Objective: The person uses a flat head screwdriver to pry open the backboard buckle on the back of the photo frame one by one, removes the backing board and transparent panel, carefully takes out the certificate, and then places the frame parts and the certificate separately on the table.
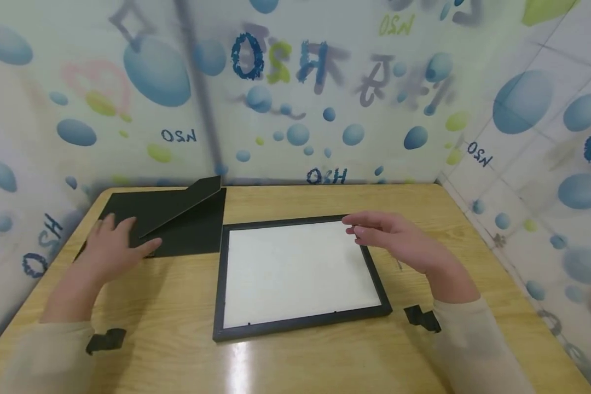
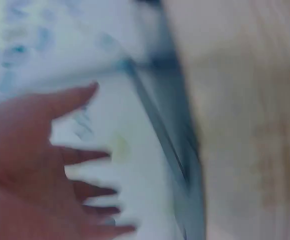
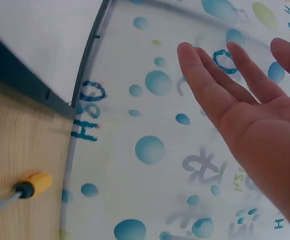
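Observation:
A picture frame (image 1: 302, 324) with a dark border lies on the table, a white panel (image 1: 300, 273) filling its inside. To its left is a black backing board (image 1: 202, 232) whose stand leg (image 1: 189, 205) is folded out at a slant. My left hand (image 1: 110, 249) hovers over the left part of that board with fingers spread, and it holds nothing. In the left wrist view the board is blurred beside the fingers. My right hand (image 1: 394, 238) is held above the frame's upper right corner, fingers extended and nothing in its grasp.
A screwdriver (image 3: 35, 185) with a yellow handle lies on the wooden table (image 1: 177, 317) right of the frame, mostly hidden behind the right hand in the head view. Patterned sheeting (image 1: 295, 109) with blue dots stands behind the table and along its sides.

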